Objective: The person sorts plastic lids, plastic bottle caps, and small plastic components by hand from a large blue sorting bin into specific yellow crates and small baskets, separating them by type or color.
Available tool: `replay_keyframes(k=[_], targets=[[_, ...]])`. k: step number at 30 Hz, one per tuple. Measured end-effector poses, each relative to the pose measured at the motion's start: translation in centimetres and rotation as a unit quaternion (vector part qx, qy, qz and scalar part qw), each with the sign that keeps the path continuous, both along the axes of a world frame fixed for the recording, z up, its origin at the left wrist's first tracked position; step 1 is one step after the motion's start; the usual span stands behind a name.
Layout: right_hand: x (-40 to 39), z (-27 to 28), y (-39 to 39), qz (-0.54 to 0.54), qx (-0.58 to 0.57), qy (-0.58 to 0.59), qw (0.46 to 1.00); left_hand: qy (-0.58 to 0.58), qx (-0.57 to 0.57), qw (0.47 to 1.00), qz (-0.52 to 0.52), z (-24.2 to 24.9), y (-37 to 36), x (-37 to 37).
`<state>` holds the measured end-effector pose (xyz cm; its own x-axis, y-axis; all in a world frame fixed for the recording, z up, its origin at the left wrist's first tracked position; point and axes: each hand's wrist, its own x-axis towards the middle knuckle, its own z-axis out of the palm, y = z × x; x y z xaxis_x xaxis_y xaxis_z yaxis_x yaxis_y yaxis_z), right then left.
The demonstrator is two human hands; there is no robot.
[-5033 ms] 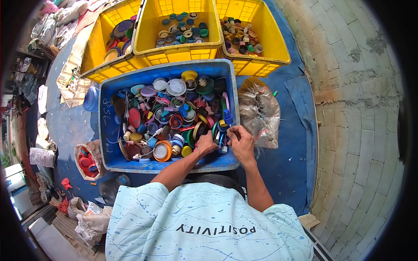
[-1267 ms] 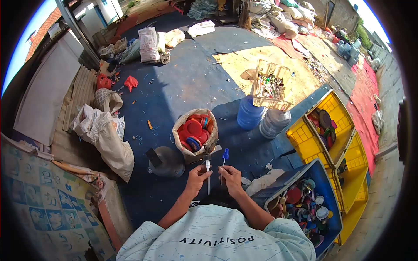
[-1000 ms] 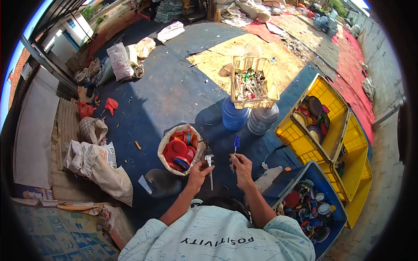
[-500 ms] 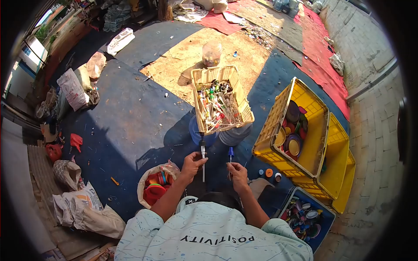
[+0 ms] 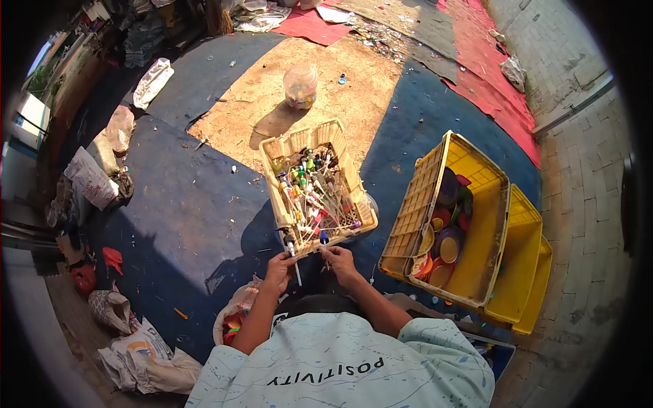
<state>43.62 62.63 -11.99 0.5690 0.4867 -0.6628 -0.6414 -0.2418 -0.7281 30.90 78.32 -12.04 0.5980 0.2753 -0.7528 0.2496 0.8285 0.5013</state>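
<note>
My left hand [image 5: 278, 273] pinches a dispenser pump [image 5: 291, 247] with a black head, white collar and white tube pointing down. In my right hand [image 5: 340, 263] is a second pump, this one with a blue head [image 5: 324, 238]; its lower end is partly hidden by my fingers. Both hands are at the near rim of a cream plastic crate [image 5: 352, 183]. Several pumps and thin tubes [image 5: 316, 194] lie heaped in the crate, in white, green, red, black and purple.
Yellow crates [image 5: 495, 245] stand at right, one holding coloured lids [image 5: 449, 245]. A sack [image 5: 235, 306] of red and orange pieces sits left of my body. A clear container [image 5: 300, 87] stands beyond the cream crate. Several sacks [image 5: 92, 178] line the left side; a block wall [image 5: 585, 177] runs along the right.
Both hands, still holding their pumps, have come closer together and nearer the cream crate's front rim. The view has shifted, and the blue bin at lower right is now mostly hidden.
</note>
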Motion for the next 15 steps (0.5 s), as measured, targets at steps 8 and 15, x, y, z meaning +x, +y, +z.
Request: replay_keyframes(k=[8, 15], targets=[[11.6, 0.4, 7.3, 0.057, 0.019, -0.094, 0.994, 0.036, 0.059, 0.997, -0.021, 2.5, 4.6, 11.7], [18.1, 1.3, 12.0, 0.155, -0.093, -0.333, 0.925, 0.141, 0.122, 0.982, 0.028, 0.7, 7.8, 18.6]])
